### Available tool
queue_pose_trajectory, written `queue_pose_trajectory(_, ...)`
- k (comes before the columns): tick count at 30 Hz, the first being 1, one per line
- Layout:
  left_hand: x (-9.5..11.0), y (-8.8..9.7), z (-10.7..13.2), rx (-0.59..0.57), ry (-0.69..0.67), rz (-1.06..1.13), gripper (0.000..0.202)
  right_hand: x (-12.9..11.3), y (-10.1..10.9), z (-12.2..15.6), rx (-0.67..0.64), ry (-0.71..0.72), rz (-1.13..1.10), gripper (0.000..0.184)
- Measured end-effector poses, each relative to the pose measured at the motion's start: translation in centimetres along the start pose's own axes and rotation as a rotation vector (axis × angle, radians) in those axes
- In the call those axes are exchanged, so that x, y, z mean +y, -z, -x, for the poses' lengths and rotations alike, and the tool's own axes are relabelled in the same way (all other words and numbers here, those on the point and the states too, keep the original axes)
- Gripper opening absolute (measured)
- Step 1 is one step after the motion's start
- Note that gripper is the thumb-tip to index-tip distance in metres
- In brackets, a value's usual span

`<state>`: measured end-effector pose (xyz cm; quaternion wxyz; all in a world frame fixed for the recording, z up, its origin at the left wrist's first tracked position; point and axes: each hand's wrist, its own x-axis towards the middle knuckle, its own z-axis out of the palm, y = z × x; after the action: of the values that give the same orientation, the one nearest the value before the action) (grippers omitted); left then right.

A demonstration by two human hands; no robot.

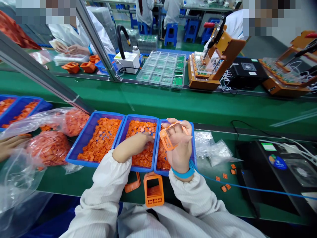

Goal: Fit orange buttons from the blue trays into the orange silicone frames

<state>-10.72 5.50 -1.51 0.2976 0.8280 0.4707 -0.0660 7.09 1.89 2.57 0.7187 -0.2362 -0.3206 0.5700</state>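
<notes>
Right hand (182, 148), with a blue wrist strap (183, 174), gripping an orange plastic frame (162, 135) above the right-hand bin (194, 145). Left hand (137, 143) reaching into the middle bin (142, 116), fingertips among small orange parts (142, 159); whether they grip one cannot be told. On the green table (74, 181), nearer the body: a stack of similar frames (154, 198), with a single orange piece (133, 187) lying just left of it.

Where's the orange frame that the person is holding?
In the head view, just right of the middle: the orange frame is in the right hand, over the rightmost blue tray.
</notes>
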Motion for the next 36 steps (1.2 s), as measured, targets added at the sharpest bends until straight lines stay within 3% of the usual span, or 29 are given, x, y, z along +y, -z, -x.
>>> queue_pose_trajectory(2, -0.1, -0.3, 0.1, -0.021, 0.062, -0.042, 0.045, 0.0, 0.0, 0.0, -0.015, 0.001, -0.018, 0.047)
queue_pose_trajectory(6, -0.7, -1.4, 0.3, -0.111, 0.183, -0.107, 0.024, 0.0, 0.0, 0.0, -0.034, -0.008, -0.029, 0.045)
queue_pose_trajectory(9, -0.9, -2.0, 0.2, -0.137, 0.216, -0.129, 0.019, 0.1, -0.1, 0.2, -0.038, -0.009, -0.019, 0.047)
queue_pose_trajectory(18, 0.1, -1.7, 0.3, -0.115, 0.15, -0.124, 0.024, 0.1, -0.1, 0.2, -0.049, -0.01, 0.0, 0.046)
queue_pose_trajectory(24, -0.2, -1.1, 0.4, -0.109, 0.037, -0.099, 0.028, 0.0, -0.2, 0.2, -0.034, -0.018, 0.007, 0.048)
queue_pose_trajectory(36, -0.3, -0.3, -0.1, -0.058, -0.037, -0.007, 0.028, -0.1, -0.1, -0.1, -0.012, -0.023, 0.013, 0.049)
